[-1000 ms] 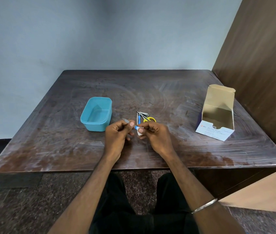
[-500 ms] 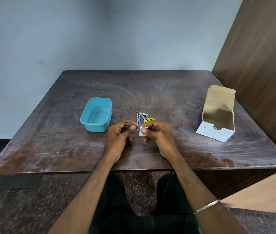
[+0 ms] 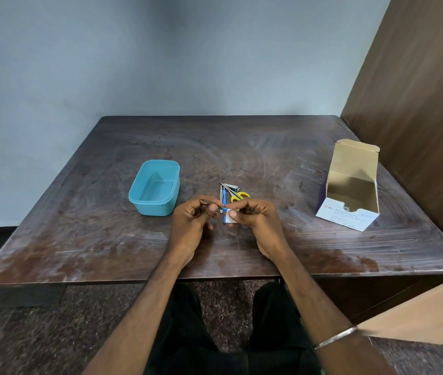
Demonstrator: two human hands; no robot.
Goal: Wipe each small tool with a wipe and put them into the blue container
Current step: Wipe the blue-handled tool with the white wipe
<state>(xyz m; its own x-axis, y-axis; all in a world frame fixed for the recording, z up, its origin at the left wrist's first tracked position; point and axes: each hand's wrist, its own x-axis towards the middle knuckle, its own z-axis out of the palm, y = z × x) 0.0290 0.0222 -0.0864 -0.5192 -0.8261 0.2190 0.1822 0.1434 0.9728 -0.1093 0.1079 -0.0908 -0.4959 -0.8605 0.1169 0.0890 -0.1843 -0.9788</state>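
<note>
The only print I can read is on the cardboard box point(image 3: 350, 212) standing open well to the right of the blue container point(image 3: 155, 189). Its white front face carries the "BD" logo at the left corner and beside it "Alcohol Swabs" in blue (the smaller lines beneath are too fine for me to make out). Nothing else near the container carries lettering I can read.

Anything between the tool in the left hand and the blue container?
Nothing visible. The left hand holds the thin dark tool just right of the blue container, whose top is open; only bare table lies between them. The other tools sit further right.
</note>
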